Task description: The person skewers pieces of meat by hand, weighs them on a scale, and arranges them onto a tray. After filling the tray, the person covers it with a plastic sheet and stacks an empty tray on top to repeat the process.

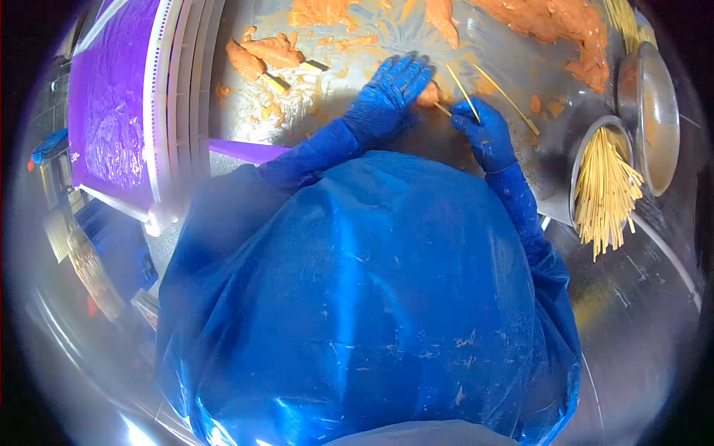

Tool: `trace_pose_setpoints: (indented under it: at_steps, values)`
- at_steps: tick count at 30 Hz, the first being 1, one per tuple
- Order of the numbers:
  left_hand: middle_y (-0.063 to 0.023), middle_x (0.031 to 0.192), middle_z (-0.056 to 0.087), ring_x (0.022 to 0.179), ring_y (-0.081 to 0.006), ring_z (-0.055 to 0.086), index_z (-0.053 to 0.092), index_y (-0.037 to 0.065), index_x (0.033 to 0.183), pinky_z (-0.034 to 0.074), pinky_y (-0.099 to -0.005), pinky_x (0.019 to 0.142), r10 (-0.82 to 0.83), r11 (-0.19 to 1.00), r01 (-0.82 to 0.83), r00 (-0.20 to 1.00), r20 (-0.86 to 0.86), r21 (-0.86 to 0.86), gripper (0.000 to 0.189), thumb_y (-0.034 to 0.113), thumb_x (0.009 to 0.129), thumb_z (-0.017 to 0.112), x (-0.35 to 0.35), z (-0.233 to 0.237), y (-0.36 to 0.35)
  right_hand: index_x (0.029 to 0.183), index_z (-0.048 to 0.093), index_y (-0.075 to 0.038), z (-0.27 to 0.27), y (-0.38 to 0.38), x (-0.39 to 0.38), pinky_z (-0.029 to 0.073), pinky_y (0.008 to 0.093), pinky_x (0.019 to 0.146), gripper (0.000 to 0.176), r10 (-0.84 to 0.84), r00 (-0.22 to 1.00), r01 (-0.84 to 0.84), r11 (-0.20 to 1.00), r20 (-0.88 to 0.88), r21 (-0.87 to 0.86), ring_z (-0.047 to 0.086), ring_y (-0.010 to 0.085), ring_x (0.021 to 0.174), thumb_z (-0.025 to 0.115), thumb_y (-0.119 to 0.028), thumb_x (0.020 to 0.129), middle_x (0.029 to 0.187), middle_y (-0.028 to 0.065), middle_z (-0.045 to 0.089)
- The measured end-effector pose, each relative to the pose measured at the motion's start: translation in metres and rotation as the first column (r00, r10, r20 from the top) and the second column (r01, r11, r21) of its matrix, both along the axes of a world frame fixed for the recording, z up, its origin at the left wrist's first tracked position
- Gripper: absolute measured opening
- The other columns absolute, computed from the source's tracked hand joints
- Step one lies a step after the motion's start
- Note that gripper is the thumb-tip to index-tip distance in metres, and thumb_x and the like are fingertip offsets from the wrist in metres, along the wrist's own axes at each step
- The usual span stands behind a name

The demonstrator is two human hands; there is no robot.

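My left hand (pixel 390 93), in a blue glove, lies flat with its fingers stretched out over a small piece of marinated meat (pixel 428 94) on the metal table. Part of that meat is hidden under the palm. My right hand (pixel 487 137), gloved too, is closed around a bamboo skewer (pixel 442 109) whose far end meets the meat. A second skewer (pixel 462 88) slants up from the same fingers. Just beyond this hand, another skewer (pixel 507 98) rests on the table.
Two skewered meat pieces (pixel 245 61) lie at the table's left. Loose orange meat (pixel 554 26) is heaped at the back right. A metal container (pixel 579 171) of skewers and a metal bowl (pixel 662 119) stand right. Purple-lined white crates (pixel 111 111) rise at left.
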State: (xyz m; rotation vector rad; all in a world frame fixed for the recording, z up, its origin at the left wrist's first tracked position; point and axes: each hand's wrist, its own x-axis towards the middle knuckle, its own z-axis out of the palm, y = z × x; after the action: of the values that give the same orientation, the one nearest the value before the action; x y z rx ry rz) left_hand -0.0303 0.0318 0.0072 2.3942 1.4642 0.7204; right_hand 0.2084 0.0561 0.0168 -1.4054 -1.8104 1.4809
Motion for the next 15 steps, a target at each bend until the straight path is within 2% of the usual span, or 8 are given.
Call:
trace_pose_setpoints:
  at_steps: [1,2,4,7,9,11,14,15]
  values:
    - [-0.0169,0.149,0.037,0.139,-0.0350,0.034,0.035,0.002,0.144,0.024,-0.0488,0.115,-0.056,0.997,0.058,0.998,0.034,-0.043,0.071,0.017,0.079,0.061,0.003,0.004,0.001,0.093,0.065,-0.001,0.001,0.001,-0.002,0.047,0.0259,0.074,0.011,-0.017,1.000,0.017,1.000,-0.012,-0.007,0.058,0.0094,0.078,0.065,-0.006,0.083,0.084,0.0028,0.063]
    - [-0.0186,0.148,0.038,0.138,-0.0352,0.035,0.037,0.002,0.143,0.025,-0.0487,0.115,-0.077,0.997,0.077,0.997,-0.014,-0.027,0.062,0.014,0.084,0.054,0.005,-0.008,0.004,0.093,0.065,-0.001,0.002,0.002,-0.003,0.047,0.0259,0.074,0.011,-0.016,1.000,0.016,1.000,-0.011,-0.003,0.058,0.0094,0.078,0.065,-0.006,0.083,0.084,0.0028,0.063]
    - [-0.0187,0.146,0.040,0.137,-0.0351,0.036,0.039,0.002,0.141,0.025,-0.0489,0.115,-0.097,0.995,0.097,0.995,-0.029,0.003,0.058,0.014,0.085,0.051,0.011,-0.009,0.002,0.091,0.064,-0.001,0.006,0.003,-0.007,0.047,0.0253,0.073,0.009,0.002,0.999,-0.004,0.999,0.049,0.054,0.058,0.0092,0.077,0.066,-0.005,0.082,0.082,0.0025,0.062]
    - [-0.0187,0.143,0.044,0.136,-0.0346,0.039,0.043,0.003,0.139,0.027,-0.0487,0.115,-0.152,0.987,0.155,0.987,-0.052,0.042,0.053,0.015,0.087,0.048,0.018,-0.007,0.000,0.094,0.065,-0.002,0.004,0.004,-0.011,0.048,0.0268,0.075,0.012,-0.032,0.995,0.033,0.999,0.094,-0.007,0.060,0.0109,0.080,0.066,-0.004,0.081,0.084,0.0037,0.064]
    - [-0.0185,0.141,0.045,0.135,-0.0342,0.040,0.044,0.003,0.137,0.027,-0.0483,0.115,-0.179,0.981,0.183,0.982,-0.060,0.057,0.051,0.016,0.088,0.047,0.023,-0.008,0.001,0.095,0.066,-0.002,-0.002,0.004,-0.009,0.048,0.0276,0.076,0.014,-0.016,0.997,0.014,0.999,0.075,0.037,0.061,0.0120,0.082,0.067,-0.004,0.081,0.087,0.0046,0.065]
    - [-0.0192,0.144,0.041,0.138,-0.0359,0.035,0.039,0.007,0.141,0.025,-0.0509,0.115,-0.259,0.963,0.262,0.964,-0.058,0.065,0.084,0.029,0.070,0.077,0.027,-0.011,0.001,0.097,0.066,-0.003,0.005,0.005,-0.012,0.049,0.0284,0.078,0.016,0.003,0.998,-0.008,0.997,0.056,0.083,0.062,0.0131,0.084,0.067,-0.004,0.081,0.089,0.0055,0.067]
    - [-0.0182,0.144,0.041,0.138,-0.0360,0.035,0.041,0.008,0.140,0.026,-0.0517,0.115,-0.321,0.947,0.321,0.947,0.031,0.014,0.080,0.029,0.071,0.076,0.028,-0.004,0.006,0.101,0.067,-0.002,0.011,0.003,-0.011,0.049,0.0300,0.082,0.020,0.013,0.999,-0.015,0.998,0.033,0.065,0.064,0.0156,0.090,0.068,-0.004,0.081,0.095,0.0064,0.068]
    - [-0.0182,0.144,0.041,0.138,-0.0360,0.035,0.041,0.008,0.140,0.026,-0.0517,0.115,-0.317,0.949,0.316,0.948,0.031,0.015,0.080,0.029,0.071,0.076,0.026,-0.004,0.006,0.101,0.067,-0.001,0.001,0.002,-0.003,0.049,0.0300,0.082,0.020,0.019,0.999,-0.017,0.999,-0.049,0.031,0.064,0.0158,0.090,0.067,-0.004,0.082,0.096,0.0063,0.068]
